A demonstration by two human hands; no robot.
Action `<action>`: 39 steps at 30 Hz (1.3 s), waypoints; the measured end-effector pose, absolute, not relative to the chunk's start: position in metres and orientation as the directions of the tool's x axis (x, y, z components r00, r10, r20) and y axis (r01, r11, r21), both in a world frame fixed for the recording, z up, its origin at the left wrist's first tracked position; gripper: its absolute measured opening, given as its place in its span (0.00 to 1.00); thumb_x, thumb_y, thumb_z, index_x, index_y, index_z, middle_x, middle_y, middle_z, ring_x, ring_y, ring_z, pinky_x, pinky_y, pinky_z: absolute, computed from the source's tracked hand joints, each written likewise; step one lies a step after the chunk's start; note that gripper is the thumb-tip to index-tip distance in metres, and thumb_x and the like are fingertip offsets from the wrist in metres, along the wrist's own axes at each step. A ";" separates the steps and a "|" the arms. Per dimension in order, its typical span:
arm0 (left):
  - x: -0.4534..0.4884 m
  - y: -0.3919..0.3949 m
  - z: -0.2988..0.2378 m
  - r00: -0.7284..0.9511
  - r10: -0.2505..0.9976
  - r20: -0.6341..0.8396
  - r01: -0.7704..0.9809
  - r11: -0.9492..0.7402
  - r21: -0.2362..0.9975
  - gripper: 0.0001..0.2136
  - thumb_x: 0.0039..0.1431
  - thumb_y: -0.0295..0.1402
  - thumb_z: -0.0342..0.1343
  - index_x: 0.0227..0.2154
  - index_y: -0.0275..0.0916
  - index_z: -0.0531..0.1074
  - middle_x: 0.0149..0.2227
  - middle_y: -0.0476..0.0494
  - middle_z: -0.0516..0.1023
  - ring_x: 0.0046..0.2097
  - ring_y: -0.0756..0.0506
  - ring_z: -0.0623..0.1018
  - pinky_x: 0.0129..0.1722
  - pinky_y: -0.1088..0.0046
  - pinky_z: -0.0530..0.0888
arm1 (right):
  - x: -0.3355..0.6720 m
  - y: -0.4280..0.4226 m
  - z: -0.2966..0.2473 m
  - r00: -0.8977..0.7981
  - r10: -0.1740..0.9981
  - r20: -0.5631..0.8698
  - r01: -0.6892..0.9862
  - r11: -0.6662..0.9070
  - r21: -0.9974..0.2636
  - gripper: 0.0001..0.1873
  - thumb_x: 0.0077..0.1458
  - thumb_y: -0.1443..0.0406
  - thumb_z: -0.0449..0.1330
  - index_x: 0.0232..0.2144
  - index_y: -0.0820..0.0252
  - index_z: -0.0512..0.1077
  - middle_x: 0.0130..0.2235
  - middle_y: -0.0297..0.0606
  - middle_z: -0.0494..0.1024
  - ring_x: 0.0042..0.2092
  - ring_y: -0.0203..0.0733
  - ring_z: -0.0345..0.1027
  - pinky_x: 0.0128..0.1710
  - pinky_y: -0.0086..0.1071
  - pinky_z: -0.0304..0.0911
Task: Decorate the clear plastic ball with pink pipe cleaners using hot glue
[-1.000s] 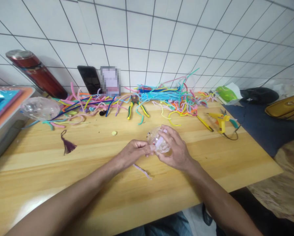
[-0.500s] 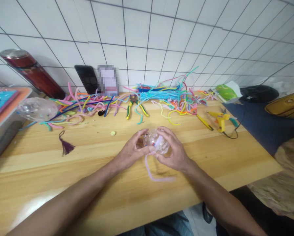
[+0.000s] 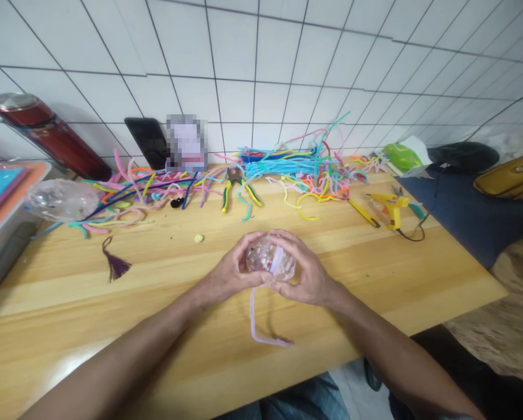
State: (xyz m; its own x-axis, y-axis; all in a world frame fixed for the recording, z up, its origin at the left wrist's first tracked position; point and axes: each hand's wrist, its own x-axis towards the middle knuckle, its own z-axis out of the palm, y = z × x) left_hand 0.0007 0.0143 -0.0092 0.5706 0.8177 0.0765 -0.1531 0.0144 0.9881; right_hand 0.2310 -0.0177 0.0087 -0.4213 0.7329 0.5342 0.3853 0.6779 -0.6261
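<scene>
Fingers of left hand (image 3: 232, 269) and right hand (image 3: 306, 272) curl around a clear ball (image 3: 265, 256), fingertips pressed to its upper surface, thumbs tucked low; both hands cup it just above the table (image 3: 375, 274), centre of view; whether the ball rests on the wood cannot be told, palms hide its underside.

A lilac pipe cleaner (image 3: 253, 315) runs over the ball's right half between the fingers; its free tail drops toward 6 o'clock and bends toward 4 o'clock on the wood; where it is held is hidden under the thumbs.

Inside the ball: small red and blue specks, too small to identify.

Outward from ball: small yellow scrap (image 3: 199, 238) at 10 o'clock, near; purple tassel (image 3: 115, 263) at 9 o'clock, well apart; pliers (image 3: 237, 188) at 11 o'clock at the edge of the pile of pipe cleaners (image 3: 288, 172) spread along the wall; yellow glue gun (image 3: 391, 206) at 2 o'clock, cord trailing; larger clear ball (image 3: 60, 198) far at 10 o'clock.

Against the tiles: red flask (image 3: 46, 135), top cut off by distortion; dark phone (image 3: 147, 143); a card (image 3: 185, 143), face blurred, unreadable.
</scene>
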 end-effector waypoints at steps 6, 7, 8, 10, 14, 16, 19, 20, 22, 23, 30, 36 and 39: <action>-0.008 0.020 -0.002 0.609 0.787 0.097 -0.009 -0.116 0.993 0.48 0.48 0.48 0.80 0.69 0.44 0.66 0.72 0.31 0.67 0.72 0.29 0.69 0.73 0.50 0.67 | 0.233 -0.017 0.007 -0.489 0.725 0.485 0.376 0.677 -0.632 0.51 0.57 0.57 0.72 0.76 0.52 0.55 0.74 0.54 0.64 0.75 0.62 0.59 0.72 0.56 0.63; -0.010 0.021 0.000 0.624 0.775 0.099 0.023 -0.146 0.989 0.48 0.47 0.48 0.80 0.69 0.44 0.66 0.71 0.32 0.68 0.71 0.29 0.70 0.73 0.50 0.67 | 0.234 -0.017 0.006 -0.493 0.726 0.480 0.378 0.675 -0.634 0.54 0.56 0.57 0.73 0.77 0.53 0.52 0.75 0.55 0.62 0.76 0.63 0.57 0.72 0.57 0.62; -0.012 0.022 0.003 0.643 0.759 0.101 0.054 -0.176 0.983 0.47 0.48 0.47 0.80 0.69 0.45 0.66 0.70 0.32 0.68 0.71 0.30 0.70 0.72 0.50 0.67 | 0.235 -0.017 0.006 -0.494 0.730 0.472 0.380 0.670 -0.637 0.57 0.54 0.57 0.74 0.77 0.54 0.50 0.76 0.56 0.60 0.77 0.63 0.55 0.73 0.57 0.61; -0.015 0.023 0.009 0.682 0.723 0.106 0.095 -0.232 0.968 0.45 0.51 0.46 0.78 0.69 0.45 0.66 0.69 0.33 0.70 0.70 0.31 0.71 0.72 0.51 0.68 | 0.236 -0.018 0.004 -0.500 0.744 0.445 0.392 0.652 -0.650 0.62 0.52 0.58 0.75 0.78 0.55 0.46 0.77 0.57 0.58 0.77 0.64 0.55 0.74 0.57 0.60; -0.017 0.023 0.014 0.718 0.689 0.102 0.119 -0.266 0.957 0.42 0.53 0.43 0.77 0.69 0.45 0.66 0.69 0.32 0.70 0.70 0.31 0.72 0.72 0.52 0.67 | 0.238 -0.020 0.004 -0.542 0.761 0.357 0.415 0.611 -0.674 0.63 0.51 0.63 0.73 0.79 0.56 0.42 0.76 0.57 0.59 0.75 0.62 0.59 0.72 0.56 0.62; -0.017 0.022 0.014 0.721 0.689 0.076 0.134 -0.246 0.960 0.42 0.53 0.43 0.77 0.69 0.44 0.66 0.69 0.32 0.71 0.70 0.31 0.72 0.72 0.51 0.68 | 0.239 -0.021 0.005 -0.567 0.756 0.328 0.417 0.606 -0.677 0.64 0.51 0.64 0.72 0.80 0.55 0.40 0.77 0.58 0.59 0.75 0.62 0.59 0.72 0.56 0.62; -0.015 0.021 0.013 0.724 0.687 0.052 0.159 -0.241 0.957 0.44 0.52 0.42 0.77 0.69 0.43 0.65 0.68 0.31 0.73 0.68 0.31 0.74 0.71 0.50 0.70 | 0.239 -0.021 0.007 -0.592 0.743 0.312 0.413 0.613 -0.674 0.65 0.51 0.64 0.73 0.80 0.56 0.39 0.78 0.59 0.56 0.76 0.63 0.57 0.73 0.56 0.61; -0.015 0.021 0.013 0.725 0.687 0.055 0.165 -0.251 0.954 0.44 0.52 0.42 0.77 0.69 0.42 0.64 0.67 0.31 0.73 0.67 0.31 0.75 0.70 0.50 0.70 | 0.239 -0.021 0.007 -0.595 0.741 0.311 0.411 0.613 -0.674 0.66 0.51 0.65 0.73 0.80 0.56 0.38 0.78 0.59 0.56 0.77 0.63 0.57 0.73 0.56 0.61; -0.014 0.020 0.012 0.721 0.690 0.065 0.177 -0.274 0.945 0.43 0.52 0.42 0.76 0.68 0.42 0.65 0.66 0.31 0.74 0.66 0.32 0.76 0.69 0.51 0.72 | 0.239 -0.020 0.008 -0.595 0.740 0.312 0.412 0.615 -0.673 0.66 0.50 0.66 0.73 0.80 0.55 0.38 0.78 0.58 0.55 0.77 0.62 0.56 0.73 0.55 0.61; -0.014 0.020 0.012 0.715 0.696 0.069 0.183 -0.281 0.942 0.42 0.52 0.42 0.76 0.68 0.42 0.65 0.66 0.31 0.75 0.65 0.32 0.77 0.68 0.51 0.73 | 0.238 -0.020 0.009 -0.597 0.738 0.315 0.412 0.618 -0.670 0.67 0.50 0.66 0.73 0.80 0.55 0.38 0.78 0.58 0.55 0.77 0.62 0.55 0.74 0.55 0.60; -0.010 0.016 0.009 0.677 0.733 0.070 0.219 -0.292 0.931 0.40 0.53 0.40 0.72 0.67 0.40 0.64 0.66 0.31 0.74 0.64 0.31 0.78 0.67 0.52 0.74 | 0.244 -0.014 0.021 -0.588 0.770 0.248 0.393 0.540 -0.744 0.62 0.54 0.58 0.76 0.79 0.54 0.46 0.77 0.56 0.59 0.77 0.59 0.56 0.74 0.52 0.59; -0.005 0.012 0.008 0.639 0.766 0.068 0.262 -0.300 0.917 0.37 0.53 0.38 0.70 0.66 0.42 0.65 0.63 0.33 0.76 0.63 0.31 0.78 0.65 0.51 0.75 | 0.252 -0.009 0.023 -0.453 0.878 0.154 0.341 0.330 -0.880 0.52 0.54 0.46 0.76 0.73 0.51 0.62 0.73 0.50 0.67 0.73 0.57 0.63 0.73 0.52 0.61; -0.002 0.009 0.010 0.641 0.760 0.108 0.233 -0.327 0.916 0.37 0.52 0.37 0.70 0.65 0.41 0.65 0.63 0.32 0.76 0.63 0.32 0.78 0.65 0.53 0.75 | 0.251 -0.014 0.029 -0.427 0.887 0.178 0.265 0.311 -0.912 0.44 0.58 0.44 0.72 0.70 0.50 0.67 0.69 0.48 0.73 0.67 0.54 0.72 0.66 0.48 0.70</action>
State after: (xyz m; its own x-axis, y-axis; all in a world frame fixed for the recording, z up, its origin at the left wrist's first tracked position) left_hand -0.0017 0.0087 0.0102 0.6411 0.7597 0.1083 0.2333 -0.3274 0.9156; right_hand 0.2511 -0.0144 0.0288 -0.4268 0.8866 0.1785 0.2653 0.3114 -0.9125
